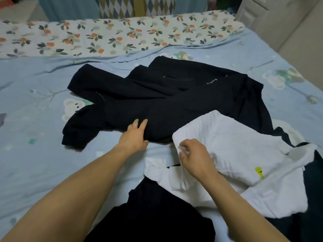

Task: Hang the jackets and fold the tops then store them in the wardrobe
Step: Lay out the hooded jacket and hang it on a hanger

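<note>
The white top (244, 154) hides the black jacket's (157, 95) near right part, and another dark garment (153, 215) runs off the picture's bottom edge.

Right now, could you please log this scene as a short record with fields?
surface: bed with blue sheet
dark jacket: spread flat on the bed
white top: crumpled, partly over the jacket
left hand: fingers straight, resting on the jacket's near edge
right hand: fingers curled, pinching the white top's edge
floral quilt: along the far side

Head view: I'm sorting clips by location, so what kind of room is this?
Most likely a bedroom: a bed with a blue printed sheet, a floral quilt along its far side, and a pale cupboard door, perhaps a wardrobe.
</note>
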Demonstrator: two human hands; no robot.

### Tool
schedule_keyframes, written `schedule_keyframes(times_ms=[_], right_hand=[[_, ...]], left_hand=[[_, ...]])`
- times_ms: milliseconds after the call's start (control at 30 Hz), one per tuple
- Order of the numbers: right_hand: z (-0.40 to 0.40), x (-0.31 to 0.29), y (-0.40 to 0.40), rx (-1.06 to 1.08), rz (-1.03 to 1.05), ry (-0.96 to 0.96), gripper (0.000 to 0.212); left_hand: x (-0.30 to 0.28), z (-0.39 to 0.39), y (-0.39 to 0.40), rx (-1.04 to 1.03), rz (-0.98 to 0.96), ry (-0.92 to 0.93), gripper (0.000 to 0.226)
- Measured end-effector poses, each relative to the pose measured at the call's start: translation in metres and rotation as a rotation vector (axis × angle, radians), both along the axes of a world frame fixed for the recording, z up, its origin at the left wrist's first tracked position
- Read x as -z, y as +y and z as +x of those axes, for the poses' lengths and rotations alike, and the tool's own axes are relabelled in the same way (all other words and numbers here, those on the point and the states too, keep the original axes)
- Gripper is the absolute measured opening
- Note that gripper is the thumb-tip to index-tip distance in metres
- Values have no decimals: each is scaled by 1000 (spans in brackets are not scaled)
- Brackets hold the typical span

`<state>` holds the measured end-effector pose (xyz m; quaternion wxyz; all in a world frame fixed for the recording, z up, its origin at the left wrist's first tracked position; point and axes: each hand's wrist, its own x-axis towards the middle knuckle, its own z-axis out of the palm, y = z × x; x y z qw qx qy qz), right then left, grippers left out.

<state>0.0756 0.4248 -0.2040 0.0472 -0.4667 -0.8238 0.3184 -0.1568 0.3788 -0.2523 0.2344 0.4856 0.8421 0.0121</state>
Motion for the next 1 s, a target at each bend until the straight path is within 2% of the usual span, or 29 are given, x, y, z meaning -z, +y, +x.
schedule_keyframes(times_ms=[67,133,267,400,500,600,667,767,833,900,967,1000], right_hand=[[6,14,3,13,-21,2,30],[5,27,7,7,-10,11,32],[-6,46,18,23,1,58,31],[-10,43,13,29,-23,22,24],[-17,31,1,2,-22,-27,13],[-30,5,-15,-51,8,-4,32],[-38,-8,-27,-121,55,-7,48],[-57,-39,-46,-218,208,-62,58],[-66,-58,-62,-188,290,-50,53],[-73,-81,-79,-95,335,32,48],[-77,-101,-98,-16,373,130,54],[-78,-112,-107,0,393,158,61]], left_hand=[[18,-1,16,-88,-20,-29,109],[29,-4,27,-136,-31,1,109],[35,-1,36,-34,133,107,36],[20,4,6,-27,143,-15,19],[6,8,-40,-121,219,-177,3],[-30,13,-86,-289,334,-391,13],[-53,20,-111,-326,397,-479,11],[-103,20,-141,-370,427,-586,10],[-136,17,-162,-366,450,-612,13],[-171,13,-187,-372,469,-652,30],[-204,9,-213,-379,489,-686,51],[-220,7,-227,-376,493,-699,52]])
